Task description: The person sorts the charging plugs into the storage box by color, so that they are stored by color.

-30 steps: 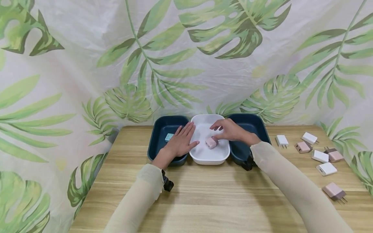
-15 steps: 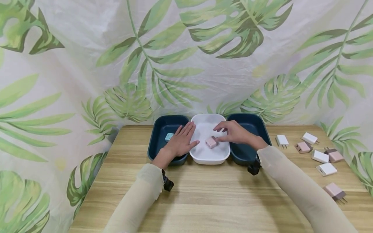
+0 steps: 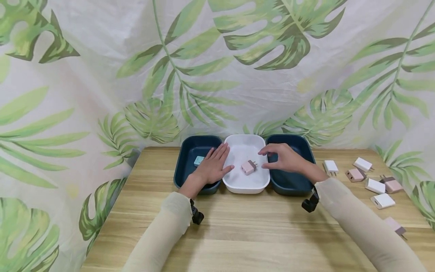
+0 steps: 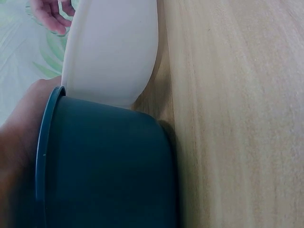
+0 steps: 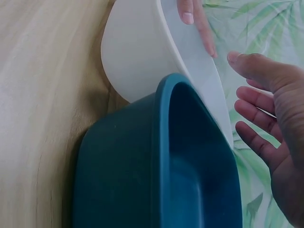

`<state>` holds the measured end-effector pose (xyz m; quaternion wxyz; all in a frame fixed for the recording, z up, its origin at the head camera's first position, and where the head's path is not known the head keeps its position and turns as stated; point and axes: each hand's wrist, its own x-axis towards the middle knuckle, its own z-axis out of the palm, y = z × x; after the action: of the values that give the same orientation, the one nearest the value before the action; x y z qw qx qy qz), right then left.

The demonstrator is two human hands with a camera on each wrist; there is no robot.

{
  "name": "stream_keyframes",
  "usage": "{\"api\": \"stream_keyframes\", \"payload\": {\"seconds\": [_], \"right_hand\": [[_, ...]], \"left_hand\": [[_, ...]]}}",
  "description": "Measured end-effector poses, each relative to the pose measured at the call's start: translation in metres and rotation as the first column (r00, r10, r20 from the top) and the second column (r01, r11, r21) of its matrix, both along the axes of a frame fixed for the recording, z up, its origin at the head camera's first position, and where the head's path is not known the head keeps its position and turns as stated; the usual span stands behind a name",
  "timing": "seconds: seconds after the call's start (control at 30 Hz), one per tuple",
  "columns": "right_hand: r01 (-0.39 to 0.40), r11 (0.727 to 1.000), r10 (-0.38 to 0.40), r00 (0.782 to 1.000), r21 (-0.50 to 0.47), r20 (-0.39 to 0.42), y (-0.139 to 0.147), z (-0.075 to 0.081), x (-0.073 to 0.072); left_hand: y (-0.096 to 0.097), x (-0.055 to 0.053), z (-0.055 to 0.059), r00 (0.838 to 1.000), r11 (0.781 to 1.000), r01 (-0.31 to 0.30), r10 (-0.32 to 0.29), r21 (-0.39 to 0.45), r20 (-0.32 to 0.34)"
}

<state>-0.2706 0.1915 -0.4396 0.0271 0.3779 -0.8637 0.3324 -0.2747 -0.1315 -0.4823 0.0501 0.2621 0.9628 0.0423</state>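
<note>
a leaf-printed cloth (image 3: 112,87) forms the background, green fronds on a pale ground. below it is a wood-grain table (image 3: 244,234), over which the left sleeve (image 3: 159,230) and the right sleeve (image 3: 360,223) extend, both cream. three rounded trays stand in a row along the far side of the table: the left blue tray (image 3: 188,156), the white tray (image 3: 244,148) in the middle, and the right blue tray (image 3: 290,183). the left hand (image 3: 212,168) lies over the left blue tray, fingers straight, fingertips at the edge of the white tray; whether it presses on the rims cannot be determined. the right hand (image 3: 285,158) is above the meeting rims of the white tray and the right blue tray, thumb and fingers parted with a gap between. the hands are apart from each other. the pink charger (image 3: 249,167) lies inside the white tray, between them, its prongs pointing toward the right hand, whose thumb is near. at the table's right side lie further pink chargers (image 3: 355,174), three visible, one partly behind the right sleeve, and four white chargers (image 3: 383,201). a turquoise item (image 3: 198,161) is in the left blue tray, partly hidden by the left hand.
</note>
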Motion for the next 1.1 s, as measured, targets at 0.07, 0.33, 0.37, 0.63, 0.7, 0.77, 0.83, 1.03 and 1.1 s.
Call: {"api": "stream_keyframes", "payload": {"seconds": [0.07, 0.33, 0.37, 0.63, 0.7, 0.77, 0.83, 1.03, 1.1], "right_hand": [[0.003, 1.000, -0.003, 1.000, 0.002, -0.014, 0.004, 0.001, 0.004], [-0.022, 1.000, 0.021, 0.997, -0.014, -0.080, 0.020, 0.009, 0.019], [-0.027, 0.999, 0.025, 0.996, -0.017, -0.087, 0.021, 0.009, 0.021], [-0.018, 1.000, 0.018, 0.993, -0.002, -0.114, 0.033, 0.011, 0.031], [-0.016, 1.000, 0.016, 0.993, 0.006, -0.115, 0.036, 0.010, 0.034], [-0.021, 1.000, 0.022, 0.993, 0.010, -0.115, 0.039, 0.008, 0.037], [-0.026, 1.000, 0.027, 0.993, 0.012, -0.116, 0.043, 0.007, 0.040], [-0.041, 0.999, 0.042, 0.990, 0.010, -0.136, 0.054, 0.004, 0.051], [-0.042, 0.999, 0.044, 0.989, 0.012, -0.144, 0.057, 0.003, 0.055]], "left_hand": [[0.000, 0.000, 0.000, 1.000, 1.000, 0.004, -0.004, 0.001, -0.004], [0.001, 0.001, 0.001, 1.000, 1.000, -0.002, 0.002, -0.003, -0.002], [0.001, 0.001, 0.001, 1.000, 1.000, -0.003, 0.003, -0.003, -0.002], [0.001, -0.001, -0.001, 1.000, 1.000, -0.015, 0.015, 0.011, 0.024], [0.001, -0.002, -0.002, 0.999, 1.000, -0.015, 0.015, 0.013, 0.030], [0.001, -0.002, -0.003, 0.999, 1.000, -0.018, 0.017, 0.008, 0.037], [0.001, -0.002, -0.003, 0.999, 1.000, -0.018, 0.018, 0.007, 0.038], [0.001, -0.004, -0.005, 1.000, 1.000, -0.013, 0.013, 0.022, 0.024], [0.000, -0.004, -0.006, 1.000, 1.000, -0.014, 0.013, 0.023, 0.023]]}}
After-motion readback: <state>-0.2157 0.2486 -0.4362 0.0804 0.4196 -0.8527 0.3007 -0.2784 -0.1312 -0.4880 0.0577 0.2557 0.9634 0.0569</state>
